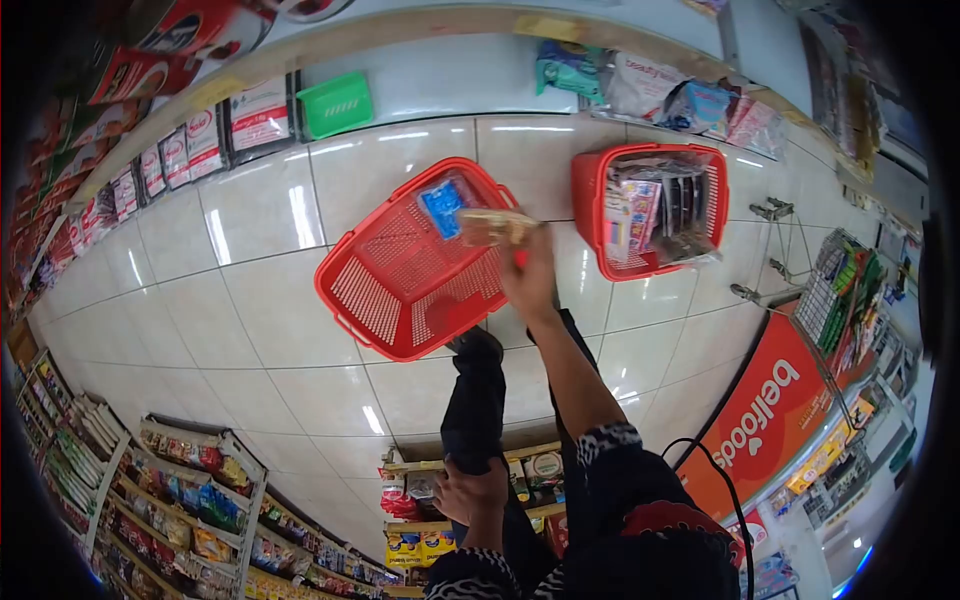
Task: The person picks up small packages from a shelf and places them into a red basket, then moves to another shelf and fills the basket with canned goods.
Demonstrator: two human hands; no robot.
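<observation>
My right hand (530,278) is closed on a tan packet (492,226), blurred, above the right end of a red plastic basket (338,268) on the floor. Inside that basket, a blue packet (440,208) lies near the far right corner, close to the tan packet. My left hand (470,490) rests on my dark-trousered leg, fingers spread and holding nothing. To the right stands a second red basket (590,215), filled with several flat packs (683,205) in clear plastic.
Shelves of packaged goods (200,480) line the lower left. A low shelf edge (440,48) runs along the top, with a green tray (336,104) and bagged packs (650,85). At right are a wire rack (835,280) and a red-orange panel (750,410). Pale tiles (270,320) cover the floor.
</observation>
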